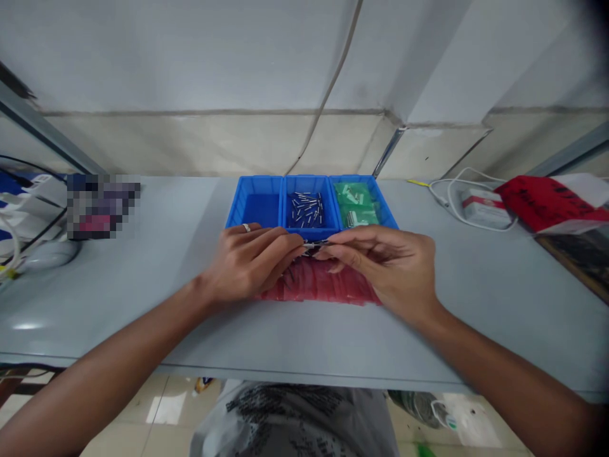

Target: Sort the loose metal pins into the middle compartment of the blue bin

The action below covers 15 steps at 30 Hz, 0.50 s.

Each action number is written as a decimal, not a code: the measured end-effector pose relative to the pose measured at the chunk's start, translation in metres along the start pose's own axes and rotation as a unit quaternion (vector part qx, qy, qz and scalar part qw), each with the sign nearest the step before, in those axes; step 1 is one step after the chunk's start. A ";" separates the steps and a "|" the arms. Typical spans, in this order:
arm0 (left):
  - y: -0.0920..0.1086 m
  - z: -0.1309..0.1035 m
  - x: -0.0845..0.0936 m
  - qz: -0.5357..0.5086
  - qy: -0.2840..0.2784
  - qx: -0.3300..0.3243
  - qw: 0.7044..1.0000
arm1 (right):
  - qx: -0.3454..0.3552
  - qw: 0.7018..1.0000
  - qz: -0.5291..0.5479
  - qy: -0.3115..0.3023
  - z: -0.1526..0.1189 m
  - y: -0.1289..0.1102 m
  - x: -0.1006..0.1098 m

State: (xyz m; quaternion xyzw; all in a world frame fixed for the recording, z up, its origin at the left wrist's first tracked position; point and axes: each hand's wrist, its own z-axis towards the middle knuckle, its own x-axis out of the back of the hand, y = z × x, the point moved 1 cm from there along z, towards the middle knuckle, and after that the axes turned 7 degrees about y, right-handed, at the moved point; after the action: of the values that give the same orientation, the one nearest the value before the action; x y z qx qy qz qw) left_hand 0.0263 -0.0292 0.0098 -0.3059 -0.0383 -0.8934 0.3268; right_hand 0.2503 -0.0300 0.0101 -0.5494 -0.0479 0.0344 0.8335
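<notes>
- I see my left hand (257, 261) with a ring (246, 228) on one finger. Its fingertips are closed on one end of a thin metal piece (314, 244).
- My right hand (397, 270) pinches the other end with its thumb and finger. The piece is between my two hands, just in front of the blue bins.
- Other small dark bits are under the piece, but my fingers hide most of them.
- Red bags (328, 282) lie in a row on the worktop (304, 336), below my hands.
- Three blue bins stand side by side behind my hands. The left bin (259, 206) shows its blue bottom.
- The middle bin (287, 197) holds lots of thin metal pins (307, 209).
- The right bin (387, 212) holds green bags (354, 195) with little things inside.
- Far to the right are a white wire (450, 197), a small white and red box (485, 206) and a red thing (552, 203) with black marks.
- Far to the left are white plugs (35, 206) and a grey mouse (52, 254). Things beside them are blurred into squares, so I cannot tell what they are.
- A long cord (333, 82) runs down the wall (214, 57) behind.
</notes>
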 end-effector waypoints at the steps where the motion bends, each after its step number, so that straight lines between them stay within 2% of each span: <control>1: -0.001 0.000 0.000 0.004 0.004 0.002 1.000 | -0.005 1.000 0.018 0.003 0.000 -0.001 0.000; 12: 0.000 -0.002 0.000 -0.009 -0.007 0.026 1.000 | -0.022 0.998 0.050 -0.013 0.003 -0.006 -0.001; 15: 0.000 -0.003 -0.001 -0.021 0.005 0.037 0.999 | -0.020 0.998 0.056 -0.012 0.002 -0.005 0.000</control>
State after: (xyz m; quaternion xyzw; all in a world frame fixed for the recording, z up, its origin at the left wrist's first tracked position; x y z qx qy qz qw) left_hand 0.0247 -0.0294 0.0070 -0.2882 -0.0759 -0.8996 0.3192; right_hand 0.2503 -0.0297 0.0156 -0.5675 -0.0281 0.0867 0.8183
